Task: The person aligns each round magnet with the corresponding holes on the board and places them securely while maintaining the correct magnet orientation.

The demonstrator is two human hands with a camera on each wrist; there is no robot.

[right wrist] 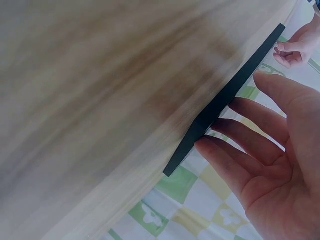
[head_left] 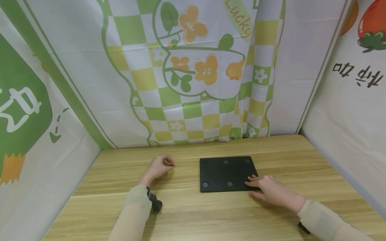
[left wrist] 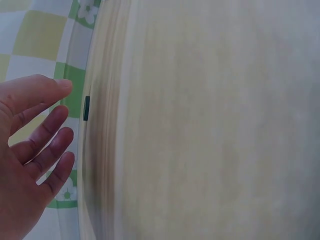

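A flat black board (head_left: 217, 174) lies on the wooden table with round grey pads on its upper face. My right hand (head_left: 268, 190) rests at its near right corner, fingertips on the surface; in the right wrist view the fingers (right wrist: 250, 145) touch the edge-on board (right wrist: 220, 105) without curling round it. Left of the board, my left hand (head_left: 159, 166) hovers low over the table beside a small dark piece (head_left: 171, 165). In the left wrist view the fingers (left wrist: 45, 132) are loosely spread, with the thin dark piece (left wrist: 86, 108) just beyond their tips.
The wooden table (head_left: 196, 214) runs back to a checked, flower-printed curtain (head_left: 193, 110). Printed cloth walls stand at the left (head_left: 66, 160) and right (head_left: 346, 117). A dark wrist camera (head_left: 155, 202) is strapped to the left wrist.
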